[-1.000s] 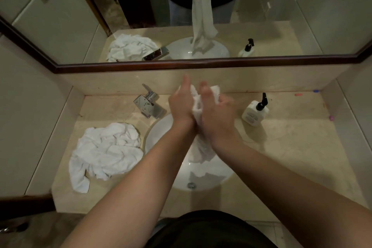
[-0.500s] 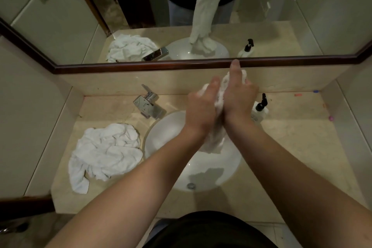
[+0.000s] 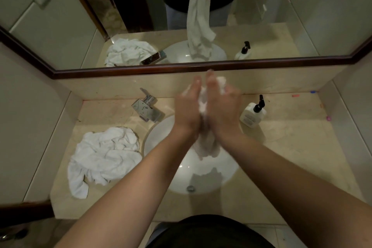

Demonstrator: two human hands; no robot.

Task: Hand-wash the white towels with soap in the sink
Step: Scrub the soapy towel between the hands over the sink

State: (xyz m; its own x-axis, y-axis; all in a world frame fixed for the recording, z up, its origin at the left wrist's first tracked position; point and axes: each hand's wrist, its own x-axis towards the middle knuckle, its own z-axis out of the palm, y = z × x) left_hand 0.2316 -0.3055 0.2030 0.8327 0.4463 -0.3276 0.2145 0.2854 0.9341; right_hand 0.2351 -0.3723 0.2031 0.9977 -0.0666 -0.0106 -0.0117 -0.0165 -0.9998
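Item: towel, white, one, in work. Held upright between the two palms above the sink; its loose tail hangs below the wrists over the bowl, apart from the drain.

Left hand: fingers straight, pressed flat on the cloth's left side.

Right hand: palm on the cloth's right side, fingers partly bent round the bunched top. Motion blur hides the fingertips, so whether it truly grips cannot be told.

Step, as judged: rubbing soap through the cloth. Done well, the palms slide against each other along the towel's length, the rubbed patch is shifted on so no part is missed, and the tail is kept over the bowl so drips fall inside.

Item: pile of towels, white, crumpled, on the counter left of the sink, apparently awaiting a turn.

Item: tap, chrome, behind the bowl's left rim, near the left hand.

Item: soap bottle, black pump, just beside the right hand; a wide elbow swing could knock it.

Open room: bare counter to the right; free space over the bowl toward the person. Mirror frame and back wall lie close behind the fingertips.
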